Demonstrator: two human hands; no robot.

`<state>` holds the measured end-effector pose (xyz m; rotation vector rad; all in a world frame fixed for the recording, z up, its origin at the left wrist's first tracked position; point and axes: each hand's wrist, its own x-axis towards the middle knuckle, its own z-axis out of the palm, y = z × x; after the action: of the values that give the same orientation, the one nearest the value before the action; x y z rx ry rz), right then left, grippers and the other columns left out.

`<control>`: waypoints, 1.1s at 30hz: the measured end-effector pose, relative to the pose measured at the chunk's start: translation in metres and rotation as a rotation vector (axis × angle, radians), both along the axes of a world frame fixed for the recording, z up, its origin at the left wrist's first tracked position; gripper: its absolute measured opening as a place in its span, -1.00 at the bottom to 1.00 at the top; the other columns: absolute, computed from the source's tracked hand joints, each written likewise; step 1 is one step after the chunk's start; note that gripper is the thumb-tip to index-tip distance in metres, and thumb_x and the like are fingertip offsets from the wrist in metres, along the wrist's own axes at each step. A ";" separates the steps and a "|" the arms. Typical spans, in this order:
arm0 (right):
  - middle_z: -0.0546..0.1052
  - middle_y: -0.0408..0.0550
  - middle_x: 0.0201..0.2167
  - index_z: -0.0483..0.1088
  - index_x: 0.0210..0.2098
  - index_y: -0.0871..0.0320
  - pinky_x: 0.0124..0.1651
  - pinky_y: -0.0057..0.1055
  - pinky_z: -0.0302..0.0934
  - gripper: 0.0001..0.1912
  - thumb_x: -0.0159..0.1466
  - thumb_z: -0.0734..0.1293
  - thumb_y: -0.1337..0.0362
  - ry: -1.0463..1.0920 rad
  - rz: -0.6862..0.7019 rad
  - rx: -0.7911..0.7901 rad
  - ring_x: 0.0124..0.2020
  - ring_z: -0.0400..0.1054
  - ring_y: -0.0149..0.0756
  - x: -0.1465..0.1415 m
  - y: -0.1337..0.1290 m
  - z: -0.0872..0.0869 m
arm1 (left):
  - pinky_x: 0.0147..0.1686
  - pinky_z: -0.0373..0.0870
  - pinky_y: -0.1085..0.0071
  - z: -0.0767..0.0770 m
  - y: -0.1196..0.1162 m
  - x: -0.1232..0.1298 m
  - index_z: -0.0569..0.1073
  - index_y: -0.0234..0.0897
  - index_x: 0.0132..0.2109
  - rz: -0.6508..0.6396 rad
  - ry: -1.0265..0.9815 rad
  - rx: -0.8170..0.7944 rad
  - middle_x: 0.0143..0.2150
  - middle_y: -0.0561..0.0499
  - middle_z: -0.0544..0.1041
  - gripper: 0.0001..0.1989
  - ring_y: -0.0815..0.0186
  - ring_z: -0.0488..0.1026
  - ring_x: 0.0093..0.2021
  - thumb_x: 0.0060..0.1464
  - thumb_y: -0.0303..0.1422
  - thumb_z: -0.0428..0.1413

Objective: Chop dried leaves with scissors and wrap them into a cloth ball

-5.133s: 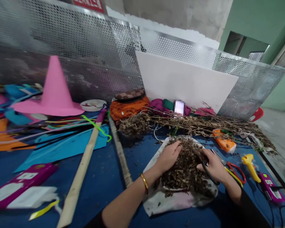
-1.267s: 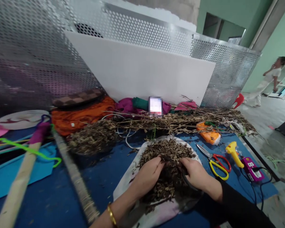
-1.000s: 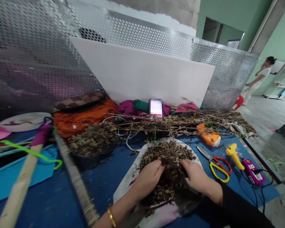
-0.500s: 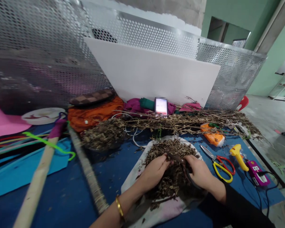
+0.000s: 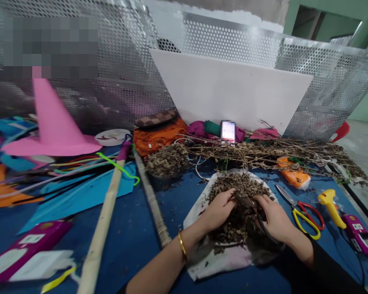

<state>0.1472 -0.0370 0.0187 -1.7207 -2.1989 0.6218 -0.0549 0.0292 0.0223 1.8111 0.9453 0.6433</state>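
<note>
A heap of dry, crumbled brown leaves (image 5: 242, 181) lies on a white cloth bag (image 5: 214, 263) in front of me. My right hand (image 5: 274, 218) is closed around dark-handled scissors (image 5: 248, 201), whose blades point left over the heap. Close to the blade tips, my left hand (image 5: 219, 210) has its fingers pinched together above the leaves. Whatever is between those fingers is too small or hidden to name. A gold bracelet (image 5: 181, 245) circles the left wrist.
Red-and-yellow scissors (image 5: 306, 216), a yellow glue gun (image 5: 331, 206) and a purple power strip (image 5: 360, 234) lie at right. Dry stalks (image 5: 251, 153) span the back, before a phone (image 5: 228, 131). Left are wooden sticks (image 5: 106, 224), a pink cone hat (image 5: 53, 122) and blue fabric (image 5: 79, 200).
The view has swung left, bringing the pink hat and another purple power strip into sight. Both hands stay over the leaf heap, with the scissors still in the right one.
</note>
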 end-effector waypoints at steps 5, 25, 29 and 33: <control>0.41 0.01 -0.13 0.26 0.03 0.16 -0.18 -0.42 0.12 -0.60 0.18 0.23 0.30 -0.024 0.000 -0.013 -0.17 0.33 -0.23 -0.001 0.000 -0.001 | -0.11 0.33 0.34 0.002 -0.003 0.001 0.45 -0.32 -0.29 -0.022 0.075 -0.027 -0.24 -0.06 0.55 -0.75 0.21 0.42 -0.20 0.12 -0.34 -0.10; 0.46 0.00 -0.16 0.30 0.00 0.14 -0.23 -0.44 0.09 -0.67 0.23 0.22 0.31 -0.094 -0.051 -0.017 -0.20 0.36 -0.26 0.002 0.000 -0.004 | -0.15 0.29 0.28 -0.003 -0.006 -0.002 0.40 -0.27 -0.20 0.120 0.357 0.134 -0.19 -0.12 0.55 -0.70 0.17 0.45 -0.15 0.23 -0.26 -0.18; 0.45 0.00 -0.16 0.28 0.02 0.14 -0.20 -0.44 0.11 -0.66 0.24 0.21 0.29 -0.053 -0.029 -0.019 -0.18 0.35 -0.25 0.000 -0.001 -0.002 | -0.21 0.29 0.30 -0.004 -0.007 0.000 0.39 -0.27 -0.34 0.100 0.404 0.189 -0.29 -0.11 0.54 -0.68 0.19 0.45 -0.24 0.23 -0.31 -0.20; 0.43 0.02 -0.14 0.26 0.02 0.16 -0.18 -0.42 0.11 -0.63 0.20 0.23 0.29 -0.048 -0.010 -0.021 -0.17 0.34 -0.23 -0.002 -0.003 0.000 | -0.17 0.29 0.31 -0.003 -0.008 0.001 0.42 -0.27 -0.32 0.023 0.383 0.199 -0.25 -0.13 0.56 -0.68 0.17 0.46 -0.19 0.22 -0.32 -0.19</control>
<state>0.1456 -0.0400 0.0187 -1.7739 -2.2220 0.6097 -0.0537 0.0216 0.0190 2.1511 1.1890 0.4211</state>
